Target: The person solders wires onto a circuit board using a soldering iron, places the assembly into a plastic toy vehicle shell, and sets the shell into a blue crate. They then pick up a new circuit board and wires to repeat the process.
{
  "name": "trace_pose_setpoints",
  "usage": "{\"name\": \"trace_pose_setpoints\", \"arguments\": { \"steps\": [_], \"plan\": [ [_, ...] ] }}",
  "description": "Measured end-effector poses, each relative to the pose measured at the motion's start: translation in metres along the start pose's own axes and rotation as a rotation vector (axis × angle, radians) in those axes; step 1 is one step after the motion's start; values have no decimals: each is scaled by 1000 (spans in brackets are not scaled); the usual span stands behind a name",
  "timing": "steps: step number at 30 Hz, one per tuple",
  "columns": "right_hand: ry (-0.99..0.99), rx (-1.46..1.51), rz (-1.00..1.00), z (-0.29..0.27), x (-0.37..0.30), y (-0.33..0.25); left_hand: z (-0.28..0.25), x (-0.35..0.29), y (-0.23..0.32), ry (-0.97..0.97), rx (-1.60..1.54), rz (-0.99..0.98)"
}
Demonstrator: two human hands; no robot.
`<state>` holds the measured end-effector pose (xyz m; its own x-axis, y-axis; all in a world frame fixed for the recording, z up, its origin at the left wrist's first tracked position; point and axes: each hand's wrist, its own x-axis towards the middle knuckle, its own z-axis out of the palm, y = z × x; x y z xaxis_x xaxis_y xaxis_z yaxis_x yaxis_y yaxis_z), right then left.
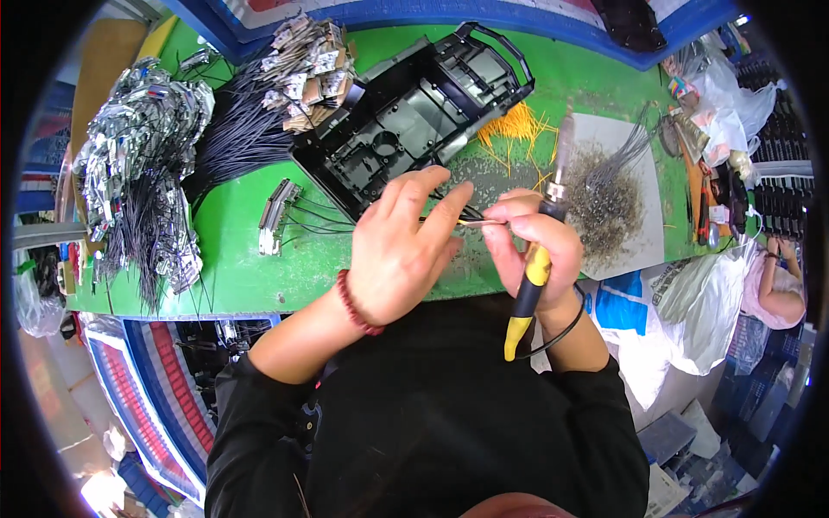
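My right hand grips a yellow-and-black soldering iron, metal end toward twelve o'clock, while its thumb and forefinger pinch thin wires. My left hand curves over at nine o'clock from that pinch, and I cannot tell whether it grips anything. The black plastic housing lies at eleven o'clock, the yellow strands at one.

I saw a blue frame edging the green surface, red-and-blue panels lower down, and bright light glaring at left.
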<state>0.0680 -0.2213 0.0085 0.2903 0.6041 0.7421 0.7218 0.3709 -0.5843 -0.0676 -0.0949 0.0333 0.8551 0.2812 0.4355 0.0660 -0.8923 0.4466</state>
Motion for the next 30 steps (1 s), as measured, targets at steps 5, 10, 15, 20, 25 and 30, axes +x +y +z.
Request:
{"name": "trace_pose_setpoints", "arguments": {
  "steps": [5, 10, 15, 20, 25, 30],
  "plan": [
    [145, 109, -67, 5, 13, 2, 2, 1, -11, 260, 46, 135],
    [291, 263, 228, -50, 23, 14, -41, 8, -1, -1, -255, 40],
    [368, -181, 163, -84, -11, 30, -45, 40, -24, 23, 76, 226],
    [437, -280, 117, -77, -21, 45, -2, 123, -66, 64, 258, 552],
    [97, -511, -87, -80, -32, 43, 24, 104, -84, 18, 149, 481],
    [-231, -394, 49, -80, -28, 41, 3, 58, -89, -132, 28, 467]
  ]
}}
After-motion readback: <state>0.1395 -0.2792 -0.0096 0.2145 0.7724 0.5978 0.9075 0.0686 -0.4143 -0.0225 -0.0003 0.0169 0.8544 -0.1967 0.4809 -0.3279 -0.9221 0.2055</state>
